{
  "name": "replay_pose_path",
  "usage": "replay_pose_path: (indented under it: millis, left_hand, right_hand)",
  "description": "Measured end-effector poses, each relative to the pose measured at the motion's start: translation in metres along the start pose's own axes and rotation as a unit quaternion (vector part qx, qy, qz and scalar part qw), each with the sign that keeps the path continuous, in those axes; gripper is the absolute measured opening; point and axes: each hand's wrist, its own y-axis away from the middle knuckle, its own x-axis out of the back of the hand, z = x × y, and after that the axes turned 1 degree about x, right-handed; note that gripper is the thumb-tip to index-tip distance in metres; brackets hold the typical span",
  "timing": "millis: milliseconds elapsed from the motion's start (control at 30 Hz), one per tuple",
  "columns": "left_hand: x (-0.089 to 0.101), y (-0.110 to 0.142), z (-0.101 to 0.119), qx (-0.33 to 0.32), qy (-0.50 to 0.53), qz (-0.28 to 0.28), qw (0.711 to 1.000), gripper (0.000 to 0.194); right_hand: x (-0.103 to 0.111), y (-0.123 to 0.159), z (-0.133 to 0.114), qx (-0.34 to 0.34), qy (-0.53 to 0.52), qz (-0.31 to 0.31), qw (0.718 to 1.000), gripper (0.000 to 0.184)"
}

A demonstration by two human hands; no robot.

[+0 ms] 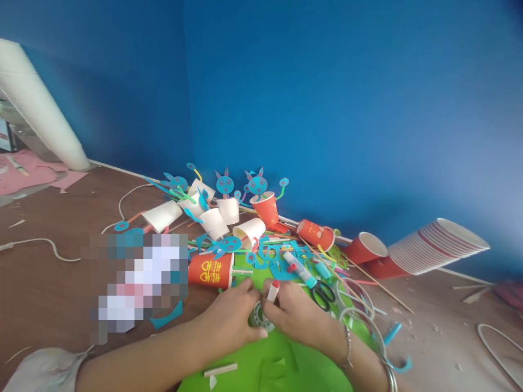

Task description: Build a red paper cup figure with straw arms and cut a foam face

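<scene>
**Grey ring + marker: feather-light stuff, but watch the slip**

So the left hand (232, 307) is curled round a grey ring (257, 317), thumb on the near side, and the right hand (296, 305) is closed on a white marker (272, 293), red end poking up. Can't see the marker's lower end, the fingers hide it. Both things are over the green paper (245, 362), to the right of a red cup (210, 272) lying on its side, with scissors (322, 294) just past the right hand.

My guess on handling: the ring looks like a tape roll or core, so light and fairly stiff, hard to crush. Might skate on smooth paper though, so I'd take the outer wall between thumb and fingers and press down gently. Marker's probably slick, rigid plastic; grab the barrel, not the red end, which could be a cap. Paper's the delicate one: thin, creases easily, so a flat palm beats pinching.
</scene>
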Motion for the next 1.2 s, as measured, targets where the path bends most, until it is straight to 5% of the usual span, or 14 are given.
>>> replay_pose_path:
  millis: [333,500,700,1200]
  left_hand:
    - [0.004,-0.002,0.001,-0.016,0.024,0.005,1.0,0.023]
    - [-0.002,-0.004,-0.002,-0.01,-0.012,0.035,0.999,0.013]
    - [0.0,-0.002,-0.001,-0.019,0.0,0.037,0.999,0.015]
    - [-0.001,-0.005,-0.003,-0.003,0.018,0.02,1.0,0.022]
  right_hand:
    - [-0.002,0.006,-0.019,0.051,0.254,0.01,0.966,0.012]
    - [-0.016,0.016,-0.012,0.158,0.297,0.063,0.94,0.006]
    - [-0.028,0.027,0.005,0.224,0.225,0.153,0.936,0.019]
    - [-0.021,0.039,0.015,0.161,-0.005,0.086,0.983,0.011]
